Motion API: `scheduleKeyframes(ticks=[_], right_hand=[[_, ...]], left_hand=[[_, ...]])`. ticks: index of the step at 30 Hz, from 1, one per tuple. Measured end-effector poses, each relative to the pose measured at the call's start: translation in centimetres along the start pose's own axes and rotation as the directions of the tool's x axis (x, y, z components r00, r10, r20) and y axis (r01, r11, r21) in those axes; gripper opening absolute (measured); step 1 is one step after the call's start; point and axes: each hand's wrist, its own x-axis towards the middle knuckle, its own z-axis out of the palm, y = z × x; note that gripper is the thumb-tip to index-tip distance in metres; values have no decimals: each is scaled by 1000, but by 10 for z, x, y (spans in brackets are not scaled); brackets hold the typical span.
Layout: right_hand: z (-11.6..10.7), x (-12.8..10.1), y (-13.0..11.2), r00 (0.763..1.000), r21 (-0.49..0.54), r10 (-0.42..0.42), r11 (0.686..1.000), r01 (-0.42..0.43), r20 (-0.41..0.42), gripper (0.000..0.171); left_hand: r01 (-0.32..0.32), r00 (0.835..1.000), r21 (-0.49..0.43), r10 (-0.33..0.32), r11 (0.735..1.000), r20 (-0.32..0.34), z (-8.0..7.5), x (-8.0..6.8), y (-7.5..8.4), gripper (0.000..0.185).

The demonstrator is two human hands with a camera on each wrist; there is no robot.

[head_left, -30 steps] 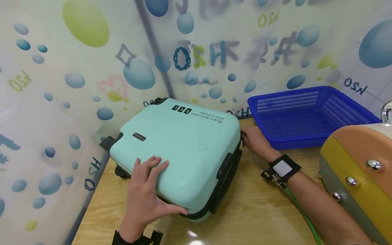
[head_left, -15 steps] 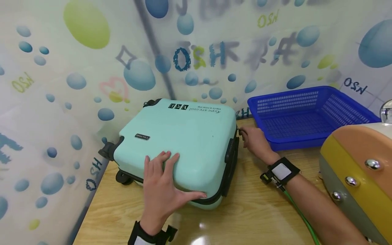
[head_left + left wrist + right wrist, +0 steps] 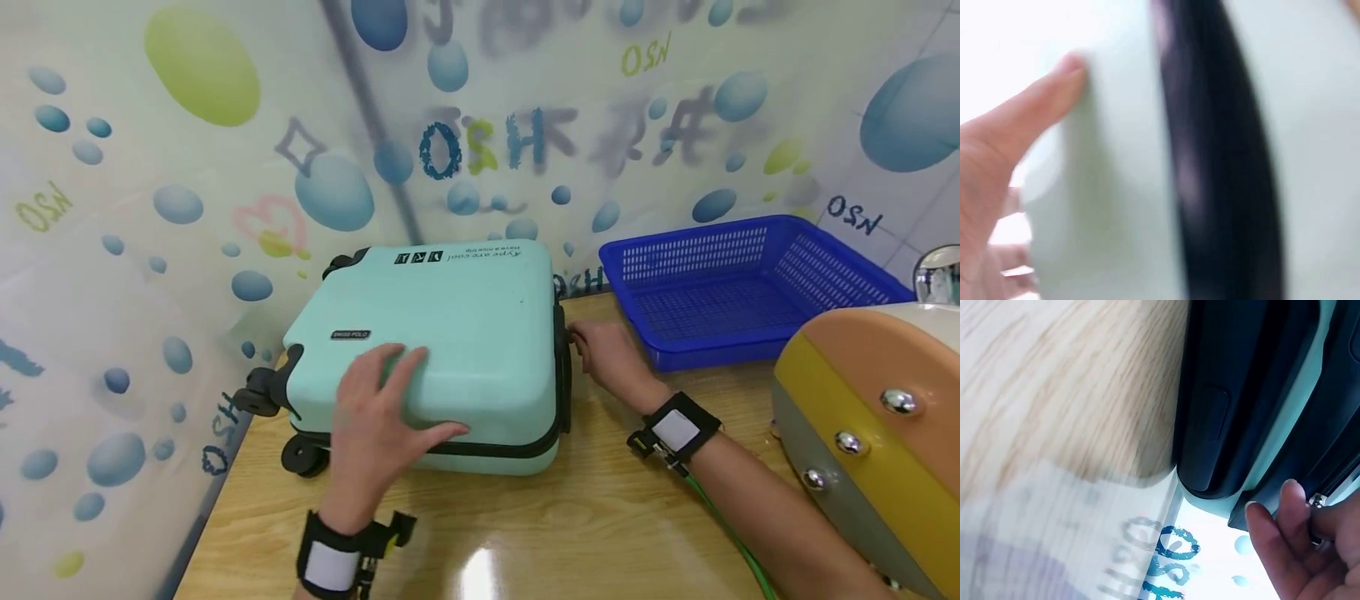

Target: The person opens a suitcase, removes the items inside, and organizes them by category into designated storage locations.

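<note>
Swung round squarer now, the suitcase [image 3: 442,333]; left hand [image 3: 378,408] lies flat on top, right hand [image 3: 603,354] seemingly pinches its zip pull [image 3: 1317,501].

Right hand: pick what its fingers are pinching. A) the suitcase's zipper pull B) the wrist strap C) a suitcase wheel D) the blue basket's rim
A: in the right wrist view the right hand pinches a small metal zipper pull at the dark zipper seam of the mint suitcase; the blue basket sits apart from the hand.
</note>
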Motion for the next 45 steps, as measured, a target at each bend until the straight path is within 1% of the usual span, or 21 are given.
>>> scheduleKeyframes(ticks=[2, 4, 5, 6, 8, 9, 10, 11, 12, 13, 14, 17, 20, 23, 25, 30, 35, 37, 39, 43, 45], right_hand=[[0, -1, 0, 1000, 1, -6, 1000, 6, -1, 19], [0, -2, 1, 1000, 4, -11, 1000, 11, -1, 20], [0, -3, 1, 1000, 8, -11, 1000, 11, -1, 19], [0, -4, 2, 1000, 8, -12, 1000, 12, -2, 18], [-1, -4, 3, 1000, 5, -15, 1000, 15, -9, 15], [-1, -5, 3, 1000, 2, -17, 1000, 17, -13, 14], [0, -5, 3, 1000, 1, -18, 1000, 18, -18, 13], [0, -5, 4, 1000, -3, -22, 1000, 22, -21, 13], [0, -5, 4, 999, -4, -24, 1000, 24, -24, 13], [0, -5, 3, 999, -1, -28, 1000, 28, -24, 13], [0, -5, 3, 999, 0, -32, 999, 32, -23, 13], [0, -3, 2, 999, 8, -44, 999, 44, -20, 13], [-2, -2, 2, 999, 16, -48, 999, 49, -18, 17], [-2, -3, 3, 999, 29, -42, 999, 43, -29, 21], [-2, -4, 3, 999, 35, -37, 999, 38, -39, 22], [-1, -6, 2, 997, 31, -43, 998, 45, -71, 19], [-3, -8, 2, 996, 18, -35, 999, 37, -80, 20], [-4, -9, 2, 997, 3, -28, 1000, 29, -79, 17], [-5, -10, 2, 996, -12, -22, 1000, 21, -89, 14], [-6, -12, 4, 991, -59, -47, 997, 40, -126, 24], [-6, -13, 6, 989, -68, -43, 997, 34, -140, 30]], left_hand=[[48, 997, 51, -50, 998, 50, -20, -4, -30, 107], [129, 985, 109, -139, 986, 97, -39, -9, -61, 110], [172, 973, 128, -189, 977, 134, -47, -11, -76, 111], [220, 954, 144, -244, 965, 175, -54, -13, -89, 113], [288, 911, 156, -320, 945, 261, -62, -16, -110, 115], [311, 889, 156, -345, 938, 302, -64, -18, -118, 116], [324, 873, 151, -357, 934, 333, -66, -20, -125, 116], [328, 864, 145, -359, 933, 353, -66, -21, -129, 116], [329, 864, 134, -355, 935, 357, -65, -23, -132, 115], [322, 872, 114, -341, 940, 352, -64, -25, -134, 114], [311, 883, 92, -324, 946, 341, -63, -27, -135, 115], [240, 927, 34, -240, 970, 287, -60, -27, -139, 115], [143, 958, 26, -145, 989, 246, -56, -24, -141, 114], [59, 977, 62, -71, 996, 199, -52, -24, -139, 108], [33, 986, 95, -49, 995, 162, -49, -26, -134, 105], [49, 997, 170, -57, 984, 43, -45, -29, -115, 104], [75, 997, 243, -65, 967, -49, -44, -30, -89, 108], [90, 996, 270, -80, 958, -50, -45, -31, -77, 110], [124, 992, 304, -118, 945, -36, -47, -31, -63, 111], [176, 980, 363, -196, 915, 19, -53, -32, -29, 109], [199, 971, 390, -234, 899, 46, -55, -32, -12, 107]])
